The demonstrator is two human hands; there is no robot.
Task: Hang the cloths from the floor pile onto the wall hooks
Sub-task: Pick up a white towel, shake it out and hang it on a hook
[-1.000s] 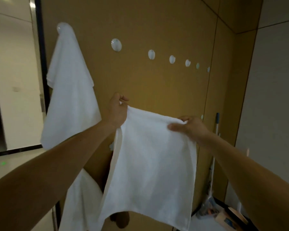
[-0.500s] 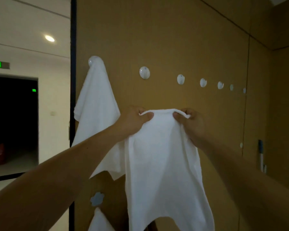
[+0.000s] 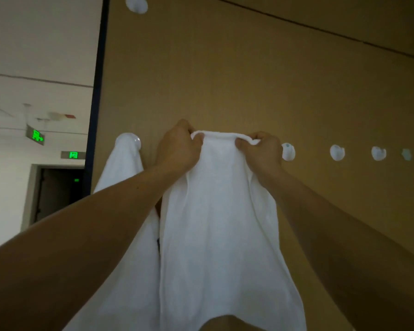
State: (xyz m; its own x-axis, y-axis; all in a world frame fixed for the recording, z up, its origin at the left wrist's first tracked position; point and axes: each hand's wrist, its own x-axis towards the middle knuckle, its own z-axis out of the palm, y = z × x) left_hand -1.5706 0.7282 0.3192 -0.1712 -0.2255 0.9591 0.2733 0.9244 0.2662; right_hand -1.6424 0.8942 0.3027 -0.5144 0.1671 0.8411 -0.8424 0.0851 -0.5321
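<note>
I hold a white cloth [image 3: 222, 223] flat against the tan wall, at the height of the row of hooks. My left hand [image 3: 177, 151] pinches its top edge on the left and my right hand [image 3: 261, 154] pinches it on the right. The stretched edge covers the spot where the second hook of the row sits, so that hook is hidden. Another white cloth [image 3: 122, 177] hangs from the first hook [image 3: 129, 139] just to the left. Bare white hooks follow to the right, the nearest hook [image 3: 288, 151] beside my right hand.
More round hooks [image 3: 337, 152] continue rightward along the tan wall panel [image 3: 249, 80], and one hook [image 3: 136, 4] sits high up. A dark vertical frame [image 3: 96, 103] ends the panel on the left, with a corridor, a doorway and green exit signs [image 3: 35, 135] beyond.
Both hands have drawn closer together and lifted the cloth's top edge up to hook height against the wall. The view has tilted upward and nearer the wall.
</note>
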